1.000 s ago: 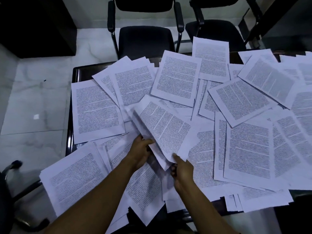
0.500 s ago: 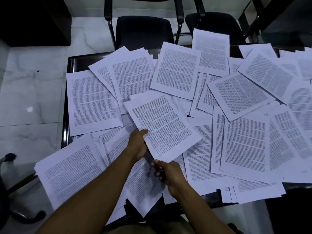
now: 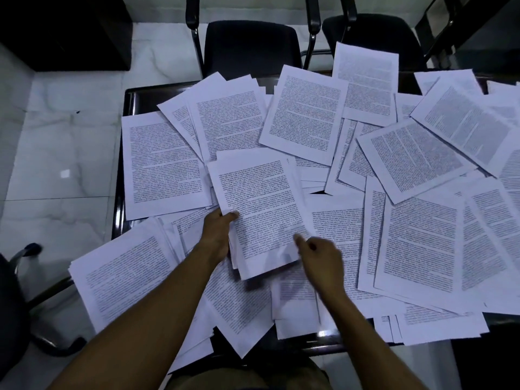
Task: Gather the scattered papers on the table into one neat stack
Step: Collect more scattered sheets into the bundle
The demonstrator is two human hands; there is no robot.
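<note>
Many white printed sheets lie scattered and overlapping across the dark table point(image 3: 140, 92). In the middle, a small bundle of gathered sheets point(image 3: 259, 204) lies nearly upright to me. My left hand point(image 3: 218, 232) grips its left edge, thumb on top. My right hand point(image 3: 319, 258) is at the bundle's lower right corner, fingers curled and blurred; whether it pinches the paper is unclear. Loose sheets surround the bundle, such as one at far left point(image 3: 163, 164), one at near left point(image 3: 126, 277) and one at right point(image 3: 419, 243).
Two black chairs point(image 3: 247, 46) point(image 3: 371, 35) stand beyond the table's far edge. Another chair's base point(image 3: 25, 254) shows at left on the white marble floor. Papers overhang the table's near edge point(image 3: 323, 349). A dark cabinet point(image 3: 64, 29) sits top left.
The held bundle has turned from slanted to nearly straight. My right hand moved from under its bottom edge to its lower right corner. My left hand kept its grip.
</note>
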